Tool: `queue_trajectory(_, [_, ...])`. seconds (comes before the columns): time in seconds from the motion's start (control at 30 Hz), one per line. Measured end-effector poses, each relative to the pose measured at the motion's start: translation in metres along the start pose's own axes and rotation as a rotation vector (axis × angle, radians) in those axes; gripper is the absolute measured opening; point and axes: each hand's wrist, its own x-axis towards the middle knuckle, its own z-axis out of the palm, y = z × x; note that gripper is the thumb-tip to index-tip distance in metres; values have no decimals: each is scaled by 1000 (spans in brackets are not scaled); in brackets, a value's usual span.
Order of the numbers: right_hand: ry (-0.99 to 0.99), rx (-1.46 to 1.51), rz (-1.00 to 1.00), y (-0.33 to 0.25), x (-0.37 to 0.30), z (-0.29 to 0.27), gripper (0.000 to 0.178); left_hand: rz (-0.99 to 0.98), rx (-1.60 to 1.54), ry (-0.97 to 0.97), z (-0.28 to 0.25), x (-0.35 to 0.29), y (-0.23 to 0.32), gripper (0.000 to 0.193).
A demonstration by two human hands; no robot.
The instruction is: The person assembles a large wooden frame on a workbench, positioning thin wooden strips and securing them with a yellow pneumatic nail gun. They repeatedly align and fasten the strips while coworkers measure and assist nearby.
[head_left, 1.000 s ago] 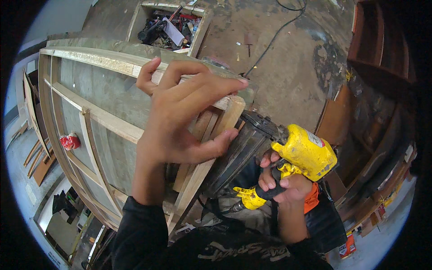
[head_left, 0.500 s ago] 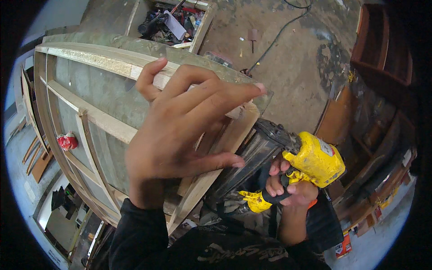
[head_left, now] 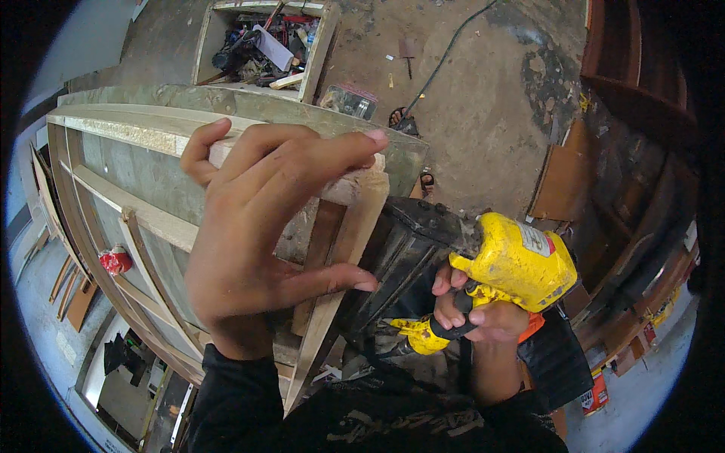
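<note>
I'm spreading my left hand [head_left: 253,219] wide over the wooden frame [head_left: 155,215]'s near corner; my right hand [head_left: 495,321] is gripping the yellow nail gun [head_left: 521,260] beside it. Beyond, a wooden box [head_left: 321,57] is holding jumbled tools.

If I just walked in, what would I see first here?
Probably the bright yellow-and-black nail gun in the person's right hand, right of centre. Next, the big pale wooden frame across the left, with the person's left hand spread over it near one corner.
</note>
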Motion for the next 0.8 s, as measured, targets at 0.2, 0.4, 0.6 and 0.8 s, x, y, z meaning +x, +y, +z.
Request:
queue_trajectory(0.2, [-18,-17,3,-2,4,0,51,56,-105,73,-1,-2,-10,87])
queue_trajectory(0.4, [35,-18,38,-4,3,2,51,35,-43,27,-5,-1,-14,47])
queue_trajectory(0.6, [-13,-92,27,-4,4,0,52,63,64,71,5,1,-15,36])
queue_trajectory(0.8, [-20,-124,24,-5,4,0,57,48,118,124,11,1,-14,30])
